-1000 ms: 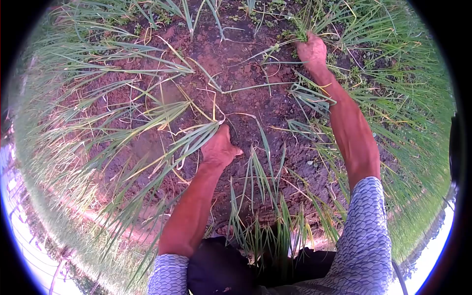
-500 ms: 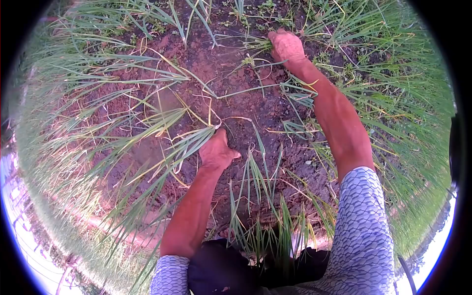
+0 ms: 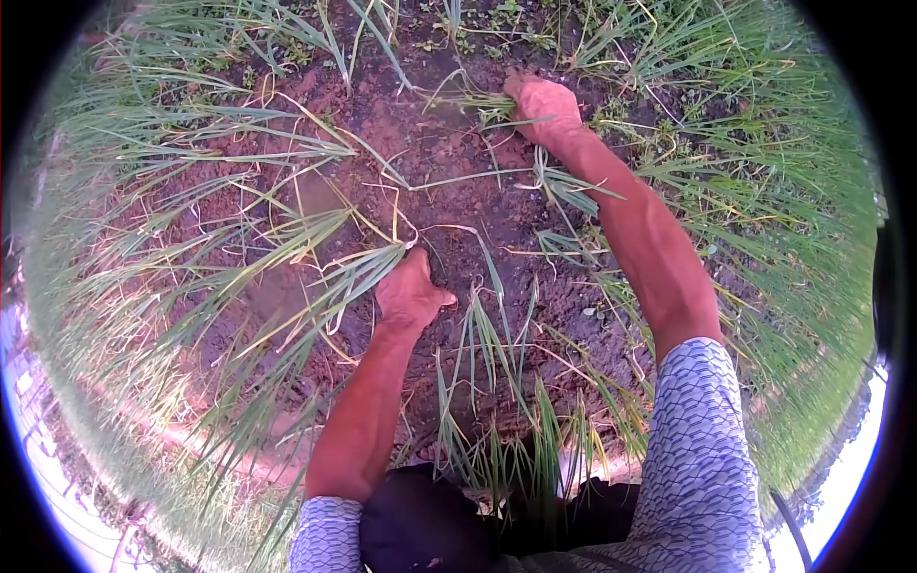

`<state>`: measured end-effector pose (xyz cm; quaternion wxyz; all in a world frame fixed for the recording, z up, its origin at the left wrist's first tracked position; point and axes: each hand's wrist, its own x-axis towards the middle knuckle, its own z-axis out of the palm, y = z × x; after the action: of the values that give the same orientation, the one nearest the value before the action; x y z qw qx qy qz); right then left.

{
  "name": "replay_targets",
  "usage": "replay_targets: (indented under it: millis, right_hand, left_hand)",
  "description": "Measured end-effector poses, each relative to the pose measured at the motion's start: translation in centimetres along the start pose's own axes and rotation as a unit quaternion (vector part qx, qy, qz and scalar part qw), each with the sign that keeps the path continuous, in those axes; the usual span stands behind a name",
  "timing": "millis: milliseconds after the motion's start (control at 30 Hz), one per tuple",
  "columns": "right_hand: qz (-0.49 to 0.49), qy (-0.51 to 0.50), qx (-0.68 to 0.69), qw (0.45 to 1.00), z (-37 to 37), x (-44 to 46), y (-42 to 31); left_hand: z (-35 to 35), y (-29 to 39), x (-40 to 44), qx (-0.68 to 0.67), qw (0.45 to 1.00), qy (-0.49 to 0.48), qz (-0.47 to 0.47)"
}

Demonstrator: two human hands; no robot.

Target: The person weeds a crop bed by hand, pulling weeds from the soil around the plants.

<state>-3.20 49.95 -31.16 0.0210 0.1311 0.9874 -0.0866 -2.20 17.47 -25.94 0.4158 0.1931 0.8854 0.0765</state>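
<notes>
My right hand (image 3: 546,107) is closed in a fist at the far side of the muddy patch, with a bunch of green weeds (image 3: 493,107) sticking out to its left. Nearer to me, my left hand (image 3: 409,294) rests low over the wet soil (image 3: 458,215), its thumb stretched out to the right. Its other fingers are partly hidden beside the pale base of an onion plant (image 3: 368,267), whose long leaves fan out leftward. I cannot see this hand holding anything. Thin onion leaves (image 3: 564,186) hang next to my right forearm.
Onion plants (image 3: 487,339) stand just in front of me. Thick green growth (image 3: 764,201) covers the right side, and more long leaves (image 3: 172,191) spread on the left. Small low weeds (image 3: 511,14) grow at the far edge. My dark-clothed knees show at the bottom.
My right hand has come slightly toward me with the weeds in its fist. My left hand stays by the same onion plant. The whole view has shifted a little.
</notes>
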Motion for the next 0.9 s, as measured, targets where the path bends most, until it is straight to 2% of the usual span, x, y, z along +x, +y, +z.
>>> replay_targets:
  millis: [33, 133, 167, 267, 367, 467, 500, 600, 633, 700, 733, 833, 900]
  right_hand:
    - [-0.004, -0.017, -0.001, 1.0, 0.0, 0.2, 0.1]
    - [0.095, -0.005, 0.018, 0.995, -0.9, 0.0, 1.0]
    - [0.119, 0.037, 0.026, 0.992, -1.5, -0.5, 1.1]
    - [0.194, 0.019, -0.005, 0.981, -2.4, 0.3, 1.9]
    - [0.197, 0.027, -0.037, 0.979, -1.1, 1.5, 3.0]
    - [0.157, 0.007, -0.056, 0.986, -0.8, 2.1, 4.0]
    - [0.121, -0.036, -0.03, 0.992, -1.9, 1.9, 4.0]
    - [0.146, -0.022, 0.118, 0.982, -5.0, 0.9, 4.4]
    - [0.18, -0.031, 0.236, 0.954, -6.1, -0.2, 4.8]
    - [0.186, -0.046, 0.201, 0.961, -6.9, -0.8, 6.5]
    - [0.194, -0.121, 0.208, 0.951, -8.7, -1.4, 7.3]
    - [0.181, -0.183, 0.013, 0.966, -10.1, -2.4, 6.5]
    - [0.08, -0.143, -0.062, 0.984, -8.5, -3.8, 7.1]
  left_hand:
    - [0.1, 0.0, 0.1, -0.001, 1.0, -0.003, -0.002]
    - [0.1, -0.1, 0.1, -0.006, 1.0, 0.006, 0.005]
    - [0.1, -0.2, 0.0, -0.009, 1.0, 0.007, 0.003]
    - [0.1, 0.0, 0.1, -0.005, 1.0, 0.007, 0.003]
    - [-0.1, 0.1, 0.1, -0.003, 1.0, 0.008, 0.001]
    - [-0.2, 0.0, 0.0, -0.01, 1.0, 0.005, 0.004]
    - [-0.3, -0.1, 0.2, -0.007, 1.0, 0.001, 0.003]
    - [-0.3, 0.3, -0.1, -0.011, 1.0, 0.006, -0.001]
    - [-0.4, 0.3, -0.1, -0.013, 1.0, 0.004, -0.002]
    - [-0.3, 0.2, 0.1, -0.013, 1.0, -0.003, -0.005]
    - [-0.2, 0.1, 0.1, -0.015, 1.0, -0.006, -0.004]
    - [-0.2, 0.0, 0.1, -0.019, 1.0, 0.002, -0.001]
    - [0.1, -0.3, 0.3, -0.011, 1.0, 0.007, 0.002]
